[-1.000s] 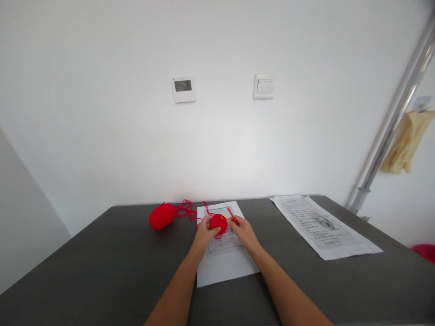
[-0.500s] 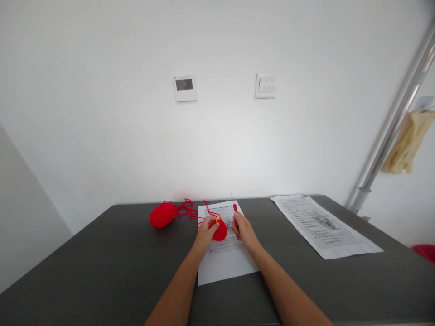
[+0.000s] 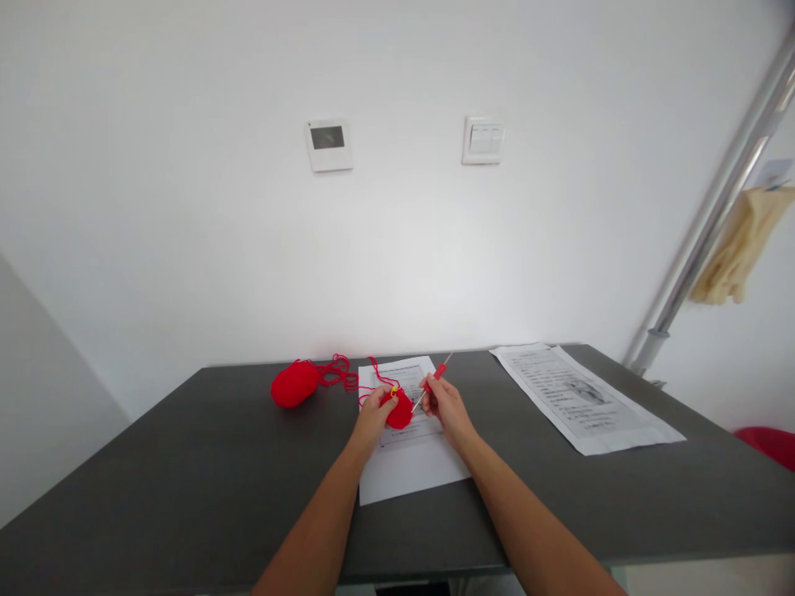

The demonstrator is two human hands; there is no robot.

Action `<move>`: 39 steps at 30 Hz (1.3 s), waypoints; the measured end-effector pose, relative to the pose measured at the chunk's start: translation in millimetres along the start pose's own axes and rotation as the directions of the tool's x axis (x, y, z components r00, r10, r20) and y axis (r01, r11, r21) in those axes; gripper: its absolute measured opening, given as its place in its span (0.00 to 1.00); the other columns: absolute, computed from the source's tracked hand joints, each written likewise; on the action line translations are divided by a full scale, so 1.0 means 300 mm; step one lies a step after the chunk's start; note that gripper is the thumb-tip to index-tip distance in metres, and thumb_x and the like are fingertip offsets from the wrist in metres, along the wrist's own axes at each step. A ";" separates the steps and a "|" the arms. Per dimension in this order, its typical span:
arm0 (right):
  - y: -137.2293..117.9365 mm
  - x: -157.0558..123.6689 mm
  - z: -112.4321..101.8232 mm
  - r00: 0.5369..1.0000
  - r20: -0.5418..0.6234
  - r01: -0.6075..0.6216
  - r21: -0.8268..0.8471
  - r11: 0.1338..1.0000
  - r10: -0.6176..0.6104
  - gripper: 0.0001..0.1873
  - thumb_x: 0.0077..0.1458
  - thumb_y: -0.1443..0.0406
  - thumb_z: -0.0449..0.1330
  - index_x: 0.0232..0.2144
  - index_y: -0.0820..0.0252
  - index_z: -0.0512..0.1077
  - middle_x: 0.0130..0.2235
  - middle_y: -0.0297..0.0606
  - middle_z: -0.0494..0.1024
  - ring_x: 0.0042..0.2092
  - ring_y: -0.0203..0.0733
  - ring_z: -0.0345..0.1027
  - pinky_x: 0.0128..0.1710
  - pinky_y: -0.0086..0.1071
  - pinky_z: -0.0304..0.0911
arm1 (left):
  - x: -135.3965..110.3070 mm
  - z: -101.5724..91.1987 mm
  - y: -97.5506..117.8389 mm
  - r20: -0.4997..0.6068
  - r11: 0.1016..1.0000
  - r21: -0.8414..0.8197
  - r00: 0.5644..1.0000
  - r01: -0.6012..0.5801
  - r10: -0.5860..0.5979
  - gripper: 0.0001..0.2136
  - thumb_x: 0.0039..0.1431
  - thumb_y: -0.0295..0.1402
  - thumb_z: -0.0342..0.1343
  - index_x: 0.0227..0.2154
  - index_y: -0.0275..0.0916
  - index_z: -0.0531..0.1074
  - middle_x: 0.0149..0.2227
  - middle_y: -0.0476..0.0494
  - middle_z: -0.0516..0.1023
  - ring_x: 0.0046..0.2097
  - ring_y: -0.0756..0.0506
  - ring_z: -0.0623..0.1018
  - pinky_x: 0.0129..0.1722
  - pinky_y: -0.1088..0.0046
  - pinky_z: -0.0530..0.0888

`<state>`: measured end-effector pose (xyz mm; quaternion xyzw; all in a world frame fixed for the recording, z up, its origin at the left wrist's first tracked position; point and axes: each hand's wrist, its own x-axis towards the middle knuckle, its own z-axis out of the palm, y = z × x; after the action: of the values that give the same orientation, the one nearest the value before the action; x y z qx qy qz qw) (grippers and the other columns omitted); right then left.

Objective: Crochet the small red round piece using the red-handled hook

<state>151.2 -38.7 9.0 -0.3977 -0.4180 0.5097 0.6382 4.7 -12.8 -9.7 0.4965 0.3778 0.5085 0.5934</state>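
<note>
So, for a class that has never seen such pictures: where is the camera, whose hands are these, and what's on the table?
There is no machine here, just a person's two bare hands. The camera is worn on that person's head, looking forward and down. The left hand holds a flat, round red piece. The right hand holds a thin metal tool by its red grip, one end pointing at the red piece's edge. On the dark table lie a red yarn ball, a printed sheet beneath the hands, and more printed paper to the right.
</note>
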 end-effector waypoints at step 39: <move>-0.054 -0.040 0.004 0.978 0.193 0.106 -0.125 0.986 -0.081 0.29 0.55 0.46 0.49 0.34 0.65 0.76 0.13 0.33 0.68 0.17 0.35 0.57 0.19 0.29 0.47 | 0.012 -0.014 0.012 -0.124 0.995 -0.010 0.988 -0.098 0.096 0.14 0.43 0.37 0.62 0.33 0.37 0.75 0.31 0.46 0.78 0.30 0.47 0.76 0.32 0.73 0.71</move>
<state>153.5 -53.2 23.0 -0.3701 -0.5280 0.4848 0.5910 0.6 -8.4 -6.8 0.4771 0.3851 0.5694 0.5475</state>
